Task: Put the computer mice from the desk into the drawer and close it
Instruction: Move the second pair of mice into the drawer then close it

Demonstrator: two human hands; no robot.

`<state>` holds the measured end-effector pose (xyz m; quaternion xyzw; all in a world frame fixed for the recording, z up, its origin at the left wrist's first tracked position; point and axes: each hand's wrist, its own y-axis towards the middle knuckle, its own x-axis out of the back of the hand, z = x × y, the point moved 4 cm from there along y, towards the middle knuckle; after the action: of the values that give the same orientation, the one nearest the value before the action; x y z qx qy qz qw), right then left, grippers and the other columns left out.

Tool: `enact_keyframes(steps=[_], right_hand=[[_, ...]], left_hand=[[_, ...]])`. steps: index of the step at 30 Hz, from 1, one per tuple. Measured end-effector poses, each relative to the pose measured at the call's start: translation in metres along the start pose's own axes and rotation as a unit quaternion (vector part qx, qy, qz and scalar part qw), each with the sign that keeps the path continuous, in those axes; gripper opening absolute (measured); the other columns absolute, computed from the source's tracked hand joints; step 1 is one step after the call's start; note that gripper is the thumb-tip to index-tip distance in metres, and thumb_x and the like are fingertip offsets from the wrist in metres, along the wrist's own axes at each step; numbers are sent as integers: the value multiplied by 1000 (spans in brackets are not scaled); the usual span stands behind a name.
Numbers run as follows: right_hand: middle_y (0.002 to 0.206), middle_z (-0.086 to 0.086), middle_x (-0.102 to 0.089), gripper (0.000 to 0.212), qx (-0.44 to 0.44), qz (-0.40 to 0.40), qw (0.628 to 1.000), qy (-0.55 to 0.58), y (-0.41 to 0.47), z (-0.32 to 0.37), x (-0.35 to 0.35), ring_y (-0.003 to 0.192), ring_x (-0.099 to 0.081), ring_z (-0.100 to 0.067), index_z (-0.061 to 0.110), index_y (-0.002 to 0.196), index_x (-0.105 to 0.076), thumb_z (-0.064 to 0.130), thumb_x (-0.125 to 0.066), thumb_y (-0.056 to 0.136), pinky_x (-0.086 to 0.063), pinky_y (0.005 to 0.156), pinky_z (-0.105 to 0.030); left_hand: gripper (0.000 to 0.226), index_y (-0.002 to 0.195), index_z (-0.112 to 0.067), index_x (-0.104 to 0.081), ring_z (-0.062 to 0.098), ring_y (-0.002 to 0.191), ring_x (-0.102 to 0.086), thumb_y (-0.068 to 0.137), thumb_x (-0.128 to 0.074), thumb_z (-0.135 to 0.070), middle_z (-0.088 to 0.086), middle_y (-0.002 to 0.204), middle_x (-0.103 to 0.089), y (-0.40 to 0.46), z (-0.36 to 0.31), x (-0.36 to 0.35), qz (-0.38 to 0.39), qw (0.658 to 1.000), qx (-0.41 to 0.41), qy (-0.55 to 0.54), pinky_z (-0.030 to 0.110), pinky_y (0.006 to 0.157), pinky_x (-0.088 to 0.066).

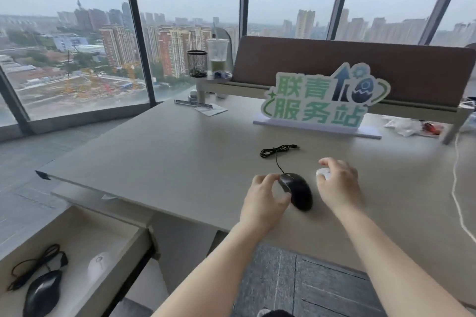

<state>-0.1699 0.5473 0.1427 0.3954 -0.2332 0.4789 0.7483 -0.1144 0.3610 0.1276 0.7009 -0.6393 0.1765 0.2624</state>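
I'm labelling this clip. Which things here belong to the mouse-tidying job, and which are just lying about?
Job: black wired mouse at the left hand; white mouse under the right hand; open drawer, holding two mice.

Lying about: green sign; mesh pen cup; plastic cup; white cable.

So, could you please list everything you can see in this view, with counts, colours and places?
Desk: one, pale grey, centre.
Black mouse: one, wired, on the desk, cable coiled behind it.
White mouse: one, on the desk, mostly covered by the right hand.
Drawer: one, pale, open, lower left.
Mice in drawer: two, black wired and white.
Sign: one, green and white, back of the desk.
Mesh pen holder: one, black, on a small shelf.
Plastic cup: one, clear, beside the holder.
White cable: one, right edge.
Left hand: grip on the black mouse.
Right hand: over the white mouse.
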Motion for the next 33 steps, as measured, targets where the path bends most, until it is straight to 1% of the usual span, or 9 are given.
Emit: enact_keyframes(steps=[3, 6, 9, 13, 15, 20, 24, 29, 33], right_hand=[[138, -14, -50, 50, -51, 105, 991, -63, 17, -48, -7, 125, -42, -38, 20, 136, -49, 32, -57, 88, -36, 102, -40], [140, -14, -49, 65, -51, 141, 986, -71, 25, -66, -16, 126, -43, -37, 22, 140, -43, 46, -62, 83, -38, 103, -43], [140, -14, -50, 64, -31, 143, 988, -60, 24, -61, -19, 125, -43, -38, 23, 143, -41, 40, -62, 86, -39, 101, -42], [134, -20, -50, 58, -5, 130, 989, -68, 16, -48, -21, 121, -42, -41, 24, 144, -41, 24, -55, 88, -41, 96, -41], [131, -22, -49, 57, -6, 121, 992, -38, 9, -38, -19, 118, -44, -42, 21, 140, -43, 20, -57, 85, -42, 93, -41], [120, -14, -50, 48, 24, 102, 992, 64, -19, 13, -12, 108, -54, -36, 25, 129, -53, 20, -61, 82, -39, 80, -32], [120, -6, -51, 42, 103, 90, 982, 129, -51, 85, -11, 103, -57, -24, 31, 126, -54, 28, -61, 85, -43, 79, -30], [120, -2, -51, 40, 191, 97, 957, 194, -99, 181, -17, 92, -50, -13, 34, 126, -53, 28, -61, 87, -40, 76, -27], [125, -2, -50, 46, 247, 151, 932, 219, -143, 251, -42, 103, -56, -19, 32, 130, -53, 27, -63, 86, -41, 79, -28]], left_hand=[[54, 130, -33, -47, 30, 126, -42, 79, -59, -42, 2, 145, -36, 13, -20, -37, 13, 999, 14, 43, 38, 100, -41], [53, 124, -31, -48, 34, 122, -42, 76, -56, -51, 6, 149, -32, 23, -31, -62, -5, 992, 30, 125, 37, 99, -37], [48, 115, -26, -51, 35, 116, -44, 75, -57, -50, 8, 141, -40, 31, -33, -73, -31, 984, 36, 171, 38, 96, -36], [33, 110, -20, -50, 35, 106, -46, 77, -52, -20, 9, 127, -47, 38, -26, -66, -39, 983, 23, 175, 40, 89, -40], [33, 108, -21, -51, 35, 104, -46, 76, -50, -16, 7, 126, -49, 37, -18, -52, -49, 985, 16, 163, 41, 88, -41], [38, 112, -24, -59, 30, 106, -50, 75, -58, -17, 2, 125, -53, 19, -1, 24, -162, 984, -28, 64, 31, 84, -41], [38, 110, -26, -61, 23, 105, -55, 74, -63, -13, -10, 114, -54, -11, -6, 116, -257, 963, -82, 24, 32, 88, -45], [40, 114, -30, -57, 22, 111, -53, 75, -62, -21, -4, 127, -55, -67, -2, 230, -349, 933, -77, 31, 40, 91, -49], [40, 115, -33, -55, 19, 108, -54, 77, -63, -22, -6, 126, -55, -116, 23, 300, -406, 911, -50, 60, 41, 89, -51]])
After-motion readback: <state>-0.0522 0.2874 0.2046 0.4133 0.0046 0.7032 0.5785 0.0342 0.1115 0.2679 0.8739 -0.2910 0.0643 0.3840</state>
